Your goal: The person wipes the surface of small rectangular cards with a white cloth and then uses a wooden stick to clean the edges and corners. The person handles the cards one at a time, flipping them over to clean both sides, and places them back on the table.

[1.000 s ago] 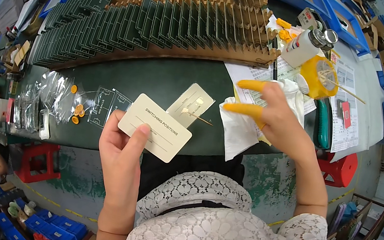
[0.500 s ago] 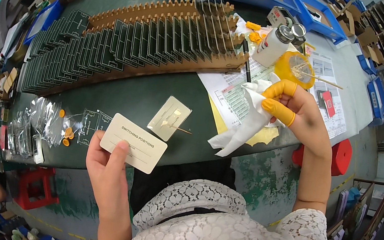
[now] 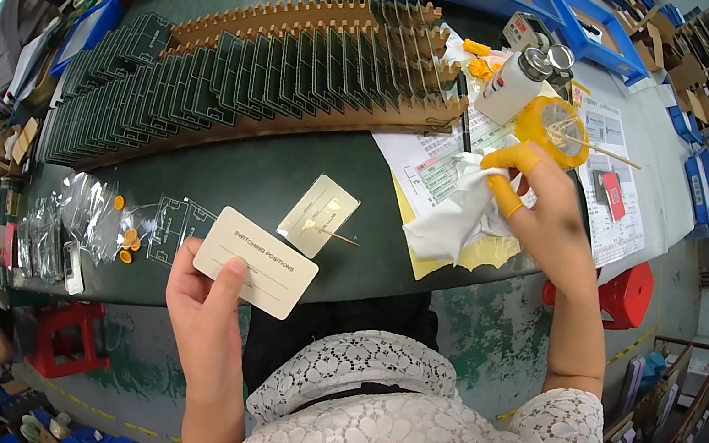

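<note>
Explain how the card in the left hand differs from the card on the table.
The held card is pinched in the left hand; the lying card rests on the table. The held card's long sides run mostly crosswise; the lying card's slant steeply. The held card looks matte; the lying card has shiny patches. Both are pale, rectangular and printed.

Brightly lit, glare on clear bags (image 3: 88, 215), curved edges, black corners

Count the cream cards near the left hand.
2: one card held in the left hand, the other card lying on the green table beyond it. More could be hidden underneath.
</note>
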`<act>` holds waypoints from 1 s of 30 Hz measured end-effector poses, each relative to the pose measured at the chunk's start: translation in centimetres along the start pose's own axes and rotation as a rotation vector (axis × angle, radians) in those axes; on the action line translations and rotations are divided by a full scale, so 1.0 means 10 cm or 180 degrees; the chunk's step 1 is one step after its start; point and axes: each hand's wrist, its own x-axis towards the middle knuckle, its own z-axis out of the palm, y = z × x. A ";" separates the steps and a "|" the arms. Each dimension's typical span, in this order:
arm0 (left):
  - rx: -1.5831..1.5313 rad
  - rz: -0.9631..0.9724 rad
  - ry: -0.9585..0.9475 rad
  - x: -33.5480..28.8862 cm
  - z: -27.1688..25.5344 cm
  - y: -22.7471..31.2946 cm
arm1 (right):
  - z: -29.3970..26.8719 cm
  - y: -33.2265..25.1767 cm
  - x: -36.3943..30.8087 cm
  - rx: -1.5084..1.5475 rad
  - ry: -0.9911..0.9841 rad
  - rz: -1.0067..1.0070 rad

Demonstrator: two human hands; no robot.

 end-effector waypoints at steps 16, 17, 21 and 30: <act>0.0065 -0.0014 0.0083 0.02 -0.06 0.02 | -0.05 0.13 -0.40 0.0137 -0.0443 0.0716; 0.0085 -0.0010 0.0080 0.02 -0.05 0.02 | -0.06 0.11 -0.42 0.0322 -0.0337 0.1129; 0.0100 -0.0010 0.0067 0.02 0.03 0.04 | 0.04 0.21 -0.50 0.0600 -0.0214 0.1248; 0.0068 -0.0008 0.0030 0.03 -0.03 -0.02 | 0.21 0.00 -0.58 0.0330 -0.0374 0.0819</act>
